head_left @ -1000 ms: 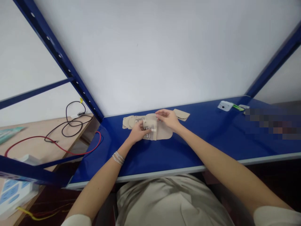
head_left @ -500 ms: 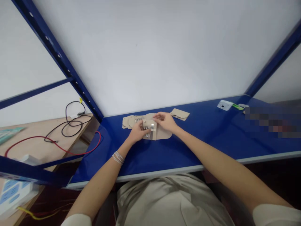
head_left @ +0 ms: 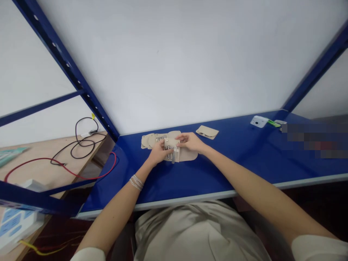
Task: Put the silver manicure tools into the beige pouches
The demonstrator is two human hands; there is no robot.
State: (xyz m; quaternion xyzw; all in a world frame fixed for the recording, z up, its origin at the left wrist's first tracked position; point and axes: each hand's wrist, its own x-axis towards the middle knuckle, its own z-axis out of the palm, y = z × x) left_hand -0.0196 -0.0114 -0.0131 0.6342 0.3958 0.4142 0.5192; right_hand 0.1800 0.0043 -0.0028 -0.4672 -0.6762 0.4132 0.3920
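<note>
An unfolded beige manicure case (head_left: 189,156) lies on the blue table with small metal tools (head_left: 169,154) in a row inside it. My left hand (head_left: 157,152) is closed on the case's left part, its thumb over the tools. From the right, my right hand (head_left: 191,141) reaches over the case, fingers pinched together at the inner strip. Whatever lies between those fingertips is too small to make out. One slim metal piece sticks out below the case's lower edge. More beige cases (head_left: 148,140) lie overlapping just left of my left hand.
A closed beige case (head_left: 207,132) lies behind my right hand. Farther right are a small white camera (head_left: 259,121) and a green strap (head_left: 273,123). Blue rack posts (head_left: 78,83) frame the table (head_left: 231,163). Black and red cables (head_left: 114,159) lie at the left.
My right hand has moved slightly down and nearer the inner strip. A slim metal piece now sticks out lower at the case's edge. My left hand has barely moved.
</note>
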